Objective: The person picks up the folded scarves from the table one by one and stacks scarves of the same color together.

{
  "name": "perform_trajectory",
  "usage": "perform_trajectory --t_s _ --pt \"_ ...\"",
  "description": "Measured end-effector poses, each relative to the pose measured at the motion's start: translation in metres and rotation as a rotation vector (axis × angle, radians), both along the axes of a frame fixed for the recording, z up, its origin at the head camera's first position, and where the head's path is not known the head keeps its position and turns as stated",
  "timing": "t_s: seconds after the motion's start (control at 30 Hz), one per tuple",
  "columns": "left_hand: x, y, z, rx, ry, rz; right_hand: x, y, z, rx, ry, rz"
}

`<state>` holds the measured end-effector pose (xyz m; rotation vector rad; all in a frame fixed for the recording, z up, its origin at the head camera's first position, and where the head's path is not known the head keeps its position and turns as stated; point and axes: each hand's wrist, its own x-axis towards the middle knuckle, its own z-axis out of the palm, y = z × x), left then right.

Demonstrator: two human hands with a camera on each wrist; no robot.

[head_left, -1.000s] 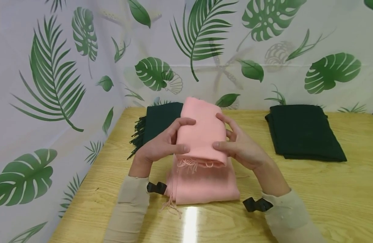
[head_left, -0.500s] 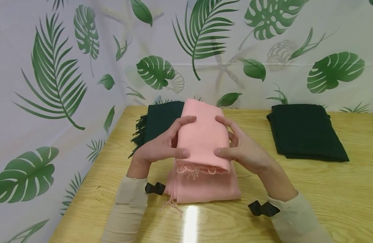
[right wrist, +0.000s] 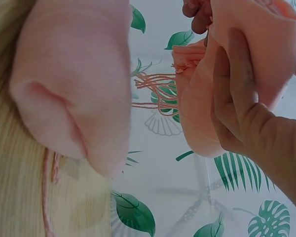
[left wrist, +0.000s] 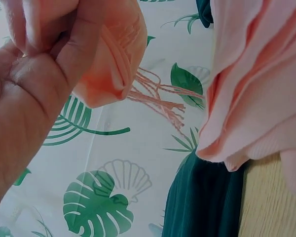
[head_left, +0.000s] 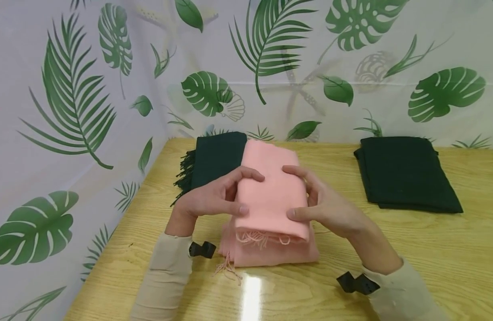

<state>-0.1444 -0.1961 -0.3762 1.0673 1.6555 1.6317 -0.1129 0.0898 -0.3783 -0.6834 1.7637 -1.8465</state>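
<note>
Pinching the folded pink cloth (head_left: 272,194) by its two sides, both hands hold it raised over the middle of the desk (head_left: 423,258). From my remote station, in the head view, I see the left hand (head_left: 212,196) at its left edge, thumb and index finger on the upper face; the right hand (head_left: 330,207) mirrors it at the right edge. I cannot tell from the head view how the fingers beneath lie. A short fringe (head_left: 252,237) hangs from the near edge of the held cloth. Below it a second pink cloth (head_left: 276,256) lies folded on the desk, partly covered from the head camera; my wrist views show a gap between the two. Its own tassels (head_left: 229,269) spread at the near left corner. Behind, to the left, lies a dark green scarf (head_left: 218,158) with fringe along its left side; well apart, to the right, I note a dark folded cloth (head_left: 407,176). A leaf-printed backdrop (head_left: 278,116) rises beyond the desk.
</note>
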Motion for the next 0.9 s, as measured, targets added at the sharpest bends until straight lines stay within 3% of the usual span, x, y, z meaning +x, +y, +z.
perform_trajectory --t_s 0.23,0.9 --pt "0.001 -0.002 -0.002 -0.019 -0.019 -0.060 0.003 0.003 -0.003 0.032 0.018 0.030" --pt "0.000 -0.002 -0.009 -0.108 -0.017 -0.135 0.007 0.003 -0.013 0.107 0.001 0.063"
